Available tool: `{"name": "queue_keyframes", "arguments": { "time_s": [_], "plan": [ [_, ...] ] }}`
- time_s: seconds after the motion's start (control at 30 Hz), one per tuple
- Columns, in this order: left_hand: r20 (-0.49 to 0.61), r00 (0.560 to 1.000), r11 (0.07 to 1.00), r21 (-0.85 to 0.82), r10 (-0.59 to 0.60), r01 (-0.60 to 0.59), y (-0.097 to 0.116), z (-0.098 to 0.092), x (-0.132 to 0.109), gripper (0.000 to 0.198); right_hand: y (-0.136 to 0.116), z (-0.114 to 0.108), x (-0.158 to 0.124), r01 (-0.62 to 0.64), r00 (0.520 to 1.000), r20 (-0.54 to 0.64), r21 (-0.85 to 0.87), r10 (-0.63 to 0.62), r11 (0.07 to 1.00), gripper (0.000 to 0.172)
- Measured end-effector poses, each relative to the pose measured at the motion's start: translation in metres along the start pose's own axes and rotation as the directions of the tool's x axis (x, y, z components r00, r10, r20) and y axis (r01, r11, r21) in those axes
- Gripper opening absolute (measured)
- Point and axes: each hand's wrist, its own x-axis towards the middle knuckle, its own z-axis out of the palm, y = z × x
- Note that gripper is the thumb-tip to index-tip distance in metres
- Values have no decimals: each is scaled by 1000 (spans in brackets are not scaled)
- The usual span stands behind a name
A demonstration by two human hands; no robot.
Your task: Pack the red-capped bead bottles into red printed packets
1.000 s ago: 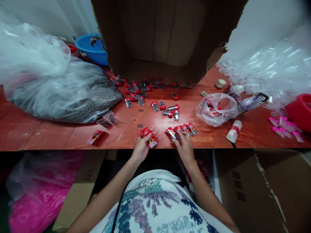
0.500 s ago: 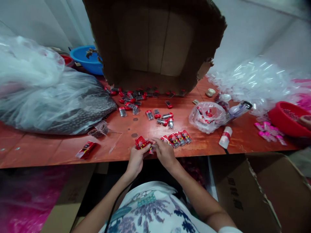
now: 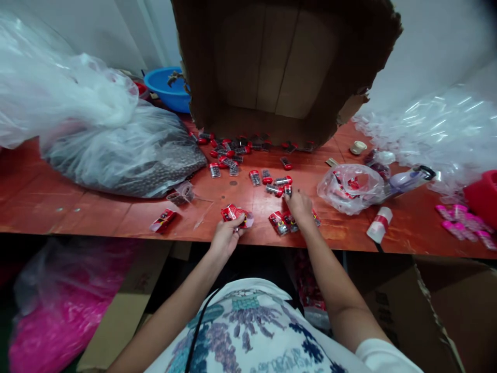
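Observation:
My left hand (image 3: 225,241) is closed on red printed plastic packets (image 3: 233,212), thumb on top, just above the table's front edge. Farther forward, my right hand (image 3: 301,207) has its fingertips closed on a small clear bottle (image 3: 288,190) with a red cap and dark contents. Similar bottles (image 3: 255,177) lie loose around and beyond it. Below the right wrist, filled red packets (image 3: 278,223) lie in a row, partly hidden by the hand and forearm. Another stack of red packets (image 3: 163,221) rests to the left.
A large torn cardboard box (image 3: 287,124) opens toward me at the back. On the left sits a clear bag of dark beads (image 3: 155,155); on the right, an open plastic bag (image 3: 349,202), a white roll (image 3: 379,225), pink-capped bottles (image 3: 462,220) and a red bowl (image 3: 483,199).
My right hand has left the packets in my left hand and moved forward and right to a loose bottle. The left hand keeps its packets. The whole view has shifted sideways.

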Motion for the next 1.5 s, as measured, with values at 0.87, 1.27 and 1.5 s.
{"name": "queue_keyframes", "arguments": {
  "time_s": [0.87,1.27,1.5],
  "plan": [
    [107,981,976,129,165,-178,8,-1,-13,40,-37,-21,-111,154,855,172,816,-489,557,50],
    [192,969,956,216,156,-197,6,1,-22,51,-28,-25,-110,164,836,157,843,-526,512,49],
    [248,940,912,278,236,-302,5,-3,-23,46,-32,-16,-117,97,867,143,891,-478,444,43]
  ]
}}
